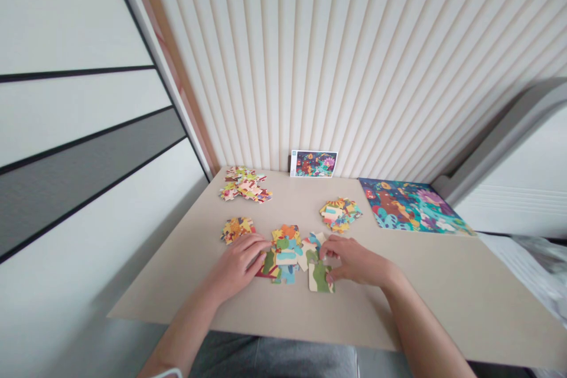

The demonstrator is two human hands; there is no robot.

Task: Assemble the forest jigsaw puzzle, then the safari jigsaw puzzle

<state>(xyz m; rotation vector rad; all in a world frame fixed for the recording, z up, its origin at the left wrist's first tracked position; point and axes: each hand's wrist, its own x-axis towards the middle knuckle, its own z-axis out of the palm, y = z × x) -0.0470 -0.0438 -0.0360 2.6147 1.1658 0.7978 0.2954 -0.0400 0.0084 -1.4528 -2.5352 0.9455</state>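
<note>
In the head view, my right hand [352, 260] has its fingers bent at the right edge of a green-and-cream puzzle piece [319, 277] and grips it. Touching that piece's top edge are more pieces with green, cream and blue print. My left hand [241, 266] rests on the table left of a loose heap of puzzle pieces [286, 255]. Its index finger and thumb are apart, at the heap's left side by a green and red piece [267, 266]. The fingertips of my right hand are partly hidden.
Further puzzle piles lie at the back left [243, 184], behind my left hand [237, 228] and behind my right hand [340, 214]. A picture card [313, 164] leans on the ribbed panel [283, 59]. A finished-looking colourful picture [414, 207] lies on the table [443, 295] at right.
</note>
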